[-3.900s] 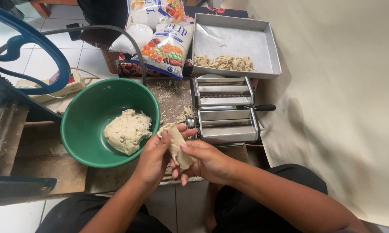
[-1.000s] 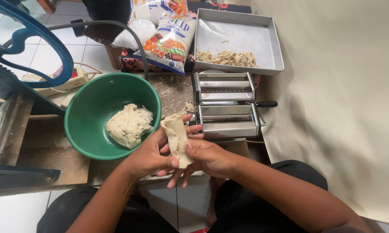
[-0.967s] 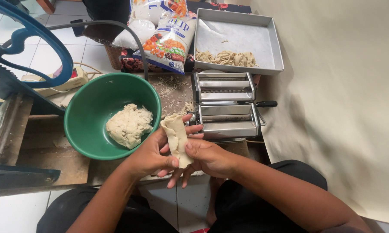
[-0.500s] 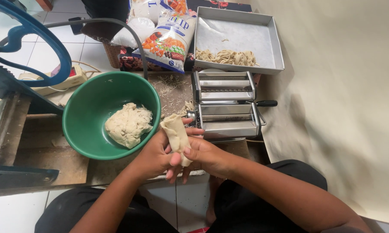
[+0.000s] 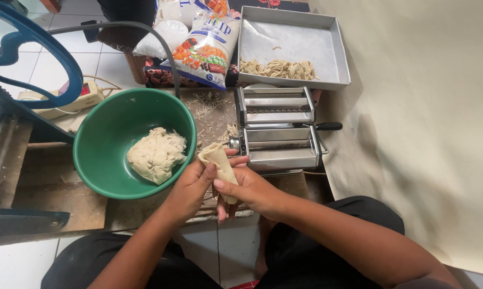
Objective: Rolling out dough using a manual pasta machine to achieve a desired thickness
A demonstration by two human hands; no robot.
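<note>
one flattened dough piece [image 5: 219, 160] pinched between both hands above board edge, just right of green bowl [image 5: 94, 160]. left hand [image 5: 190, 184] and right hand [image 5: 246, 187] fingers closed on it. one dough lump [image 5: 156, 154] in bowl. one pasta machine [image 5: 278, 128]; one metal tray [image 5: 327, 48] with noodles [image 5: 278, 68]; one printed bag [image 5: 206, 48].

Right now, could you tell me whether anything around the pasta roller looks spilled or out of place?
Yes: loose pale noodle scraps lie scattered over the brown wooden board, between the green plastic bowl and the silver metal pasta roller, instead of in the grey metal tray with the cut noodles.
</note>
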